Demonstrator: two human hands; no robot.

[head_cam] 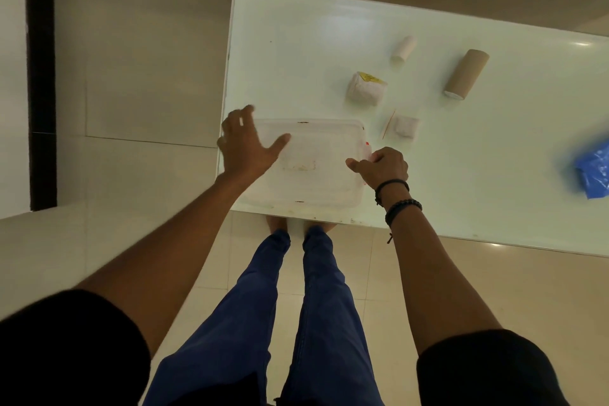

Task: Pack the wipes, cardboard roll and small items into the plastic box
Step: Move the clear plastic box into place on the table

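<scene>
Currently the plastic box (313,161) is sitting at the near left corner of the glossy white counter (478,191), which is standing on beige floor tiles (131,92). The left hand (244,142) is spreading wide over the box's left end. The right hand (384,165) is curling round its right rim. The wipes pack (365,88) and cardboard roll (466,74) are lying beyond the box.

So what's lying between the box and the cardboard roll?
In the head view, a thin stick and a small white packet lie on the table between box and roll.
</scene>
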